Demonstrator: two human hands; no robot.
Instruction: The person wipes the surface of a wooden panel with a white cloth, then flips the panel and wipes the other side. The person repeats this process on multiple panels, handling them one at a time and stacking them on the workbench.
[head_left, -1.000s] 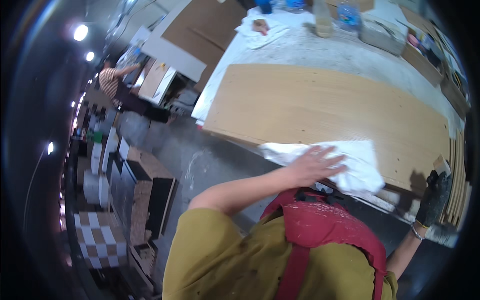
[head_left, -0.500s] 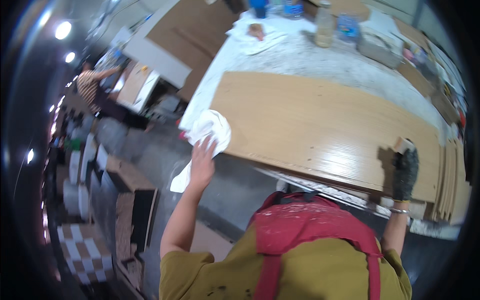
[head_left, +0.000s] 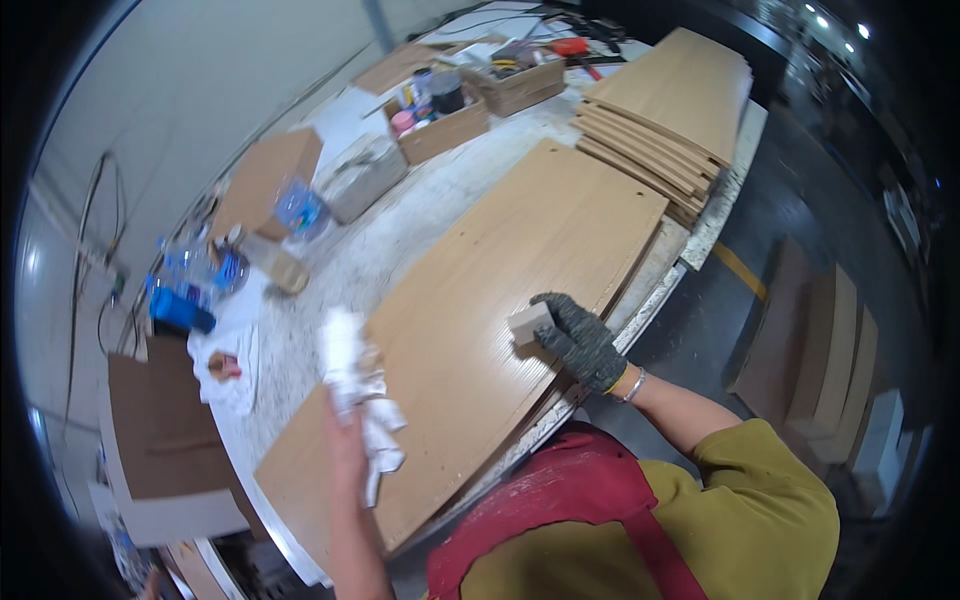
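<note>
One wooden panel (head_left: 470,300) lies on the table (head_left: 400,220), left hand (head_left: 345,438) gripping one white cloth (head_left: 345,355) over it, gloved right hand (head_left: 582,345) pinching one pale block (head_left: 528,324); beyond, two open boxes (head_left: 450,135), at least three bottles (head_left: 302,210) too blurred to read

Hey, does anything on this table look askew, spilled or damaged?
The stacked boards look slightly askew: their near ends are staggered, not flush. The white tabletop shows grey smudges, though no spill stands out.
</note>
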